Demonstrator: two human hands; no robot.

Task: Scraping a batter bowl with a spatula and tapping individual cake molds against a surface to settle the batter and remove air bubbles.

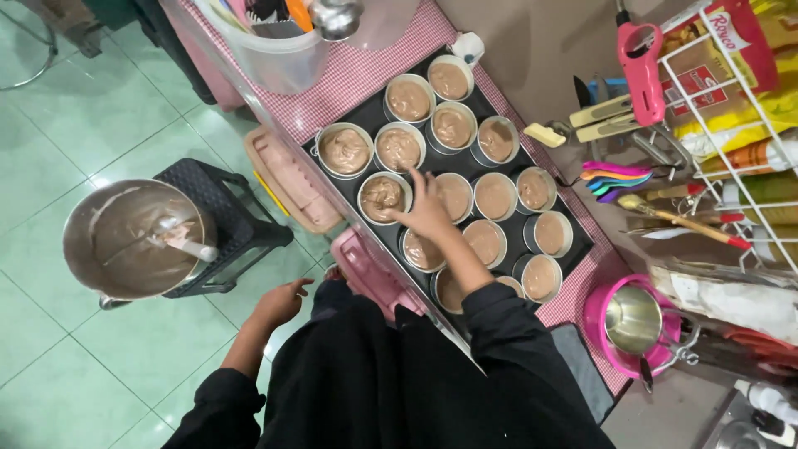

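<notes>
**Little tins of batter on the tray**

The person stands over a black tray [582,241] packed with small round tins of brown batter, set close so they all fit. The right hand [426,212] rests on the rim of one tin [383,198], fingers bent on it, maybe to nudge it straight. The left hand [278,303] hangs loose and holds nothing, near the big bowl [137,239] on a black stool [237,220], kept close and low for scooping.
</notes>
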